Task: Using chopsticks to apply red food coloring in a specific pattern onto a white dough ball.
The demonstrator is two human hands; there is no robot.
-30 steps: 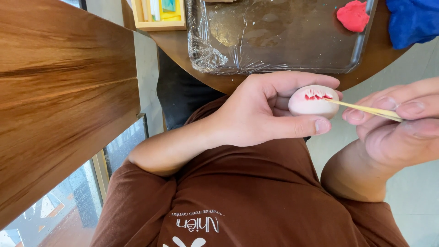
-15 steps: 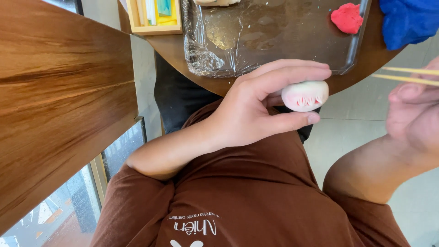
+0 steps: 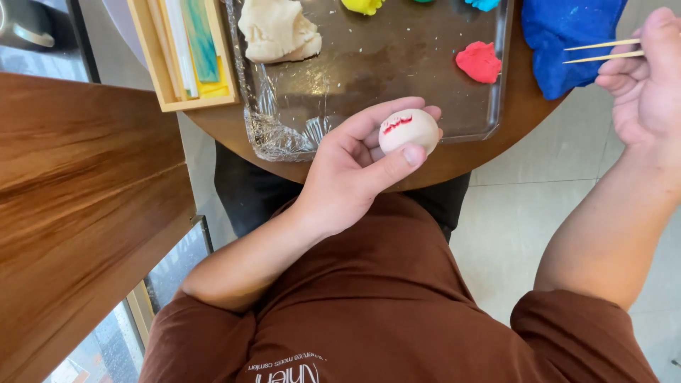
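My left hand [image 3: 358,167] grips a pale dough ball [image 3: 408,131] with a thin red zigzag strip on its upper side, held just in front of the round wooden table's edge [image 3: 489,152]. My right hand [image 3: 649,78] is raised at the far right and pinches two thin wooden sticks [image 3: 599,51] that point left over a blue clay lump [image 3: 567,35]. The sticks are well apart from the ball.
A clear plastic-wrapped tray [image 3: 340,78] on the table holds a white dough mass [image 3: 277,28], a red clay piece [image 3: 479,62], and yellow and light-blue bits at the top edge. A wooden box [image 3: 181,53] with tools stands at left. A wooden surface [image 3: 78,206] fills the left side.
My right hand drew the sticks away from the ball and lifted them to the upper right. The view tilted, showing more of the table and tray.
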